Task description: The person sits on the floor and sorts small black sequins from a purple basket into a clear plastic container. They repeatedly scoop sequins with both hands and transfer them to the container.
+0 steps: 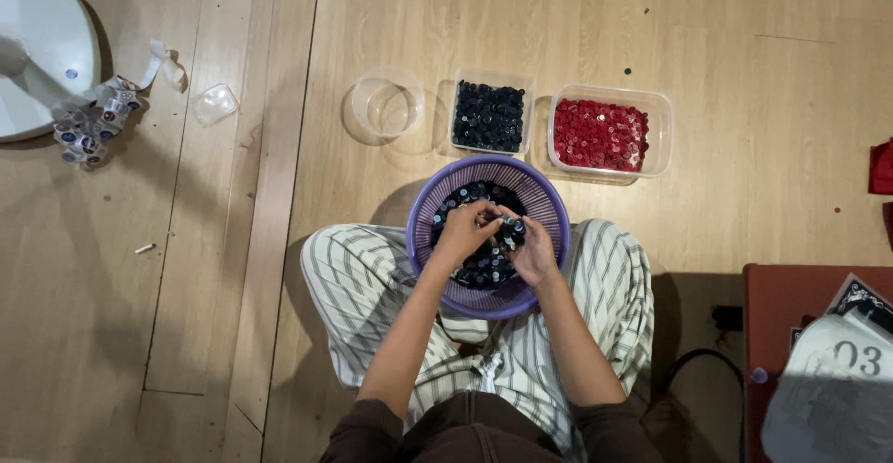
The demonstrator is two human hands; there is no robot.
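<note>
A purple plastic basket (549,205) sits between my crossed legs, full of dark buttons (465,193). Both hands are inside it. My right hand (535,254) is cupped and holds a small heap of dark buttons. My left hand (462,231) reaches across, its fingertips pinching at that heap. Beyond the basket stand a clear tub of dark blue buttons (489,115), a clear tub of red buttons (601,134) and an empty round clear container (387,105).
Wooden floor all around. A white round object (37,54) and a crumpled printed strip (88,124) lie at far left, with a small clear lid (215,104) nearby. A red-brown table (772,314) with papers stands at lower right. Red cloth (881,167) at the right edge.
</note>
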